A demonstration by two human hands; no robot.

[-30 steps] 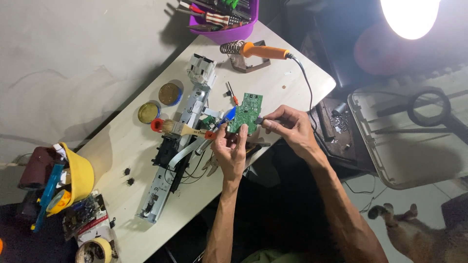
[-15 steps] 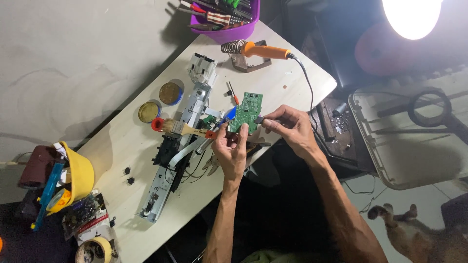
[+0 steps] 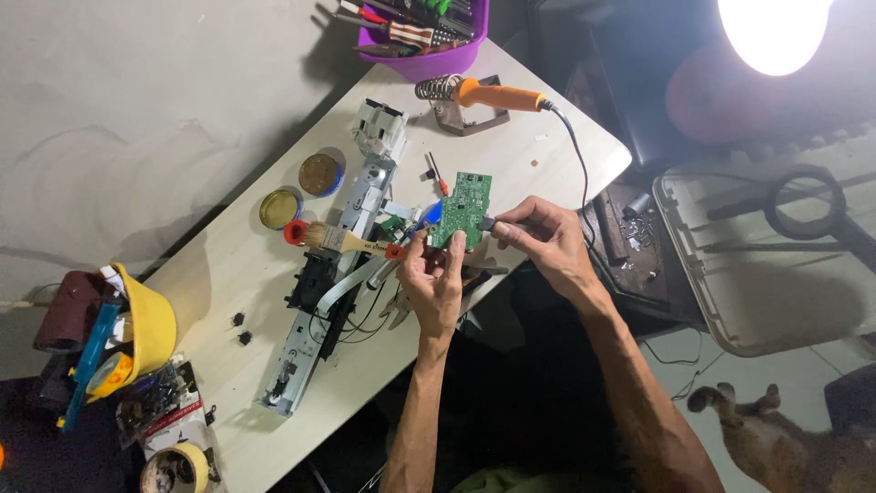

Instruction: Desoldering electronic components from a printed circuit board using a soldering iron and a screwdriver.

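A small green circuit board (image 3: 464, 206) is held up over the white table (image 3: 228, 274). My left hand (image 3: 434, 279) grips its lower left edge from below. My right hand (image 3: 544, 239) pinches its right edge, where a small dark part sticks out. Just left of the board lies a paint brush (image 3: 347, 241) with a red handle, resting across a long grey dismantled mechanism (image 3: 334, 267) with flat white ribbon cables and black wires.
An orange soldering iron (image 3: 497, 95) rests in its coil stand at the table's far edge, next to a purple tub of tools (image 3: 429, 60). Two round tins (image 3: 279, 208) sit left of the mechanism. A yellow bowl (image 3: 155, 325) and tape roll (image 3: 175, 469) lie at the left end.
Both hands and the board stay almost where they were; the fingers shift only slightly on the board's edges.
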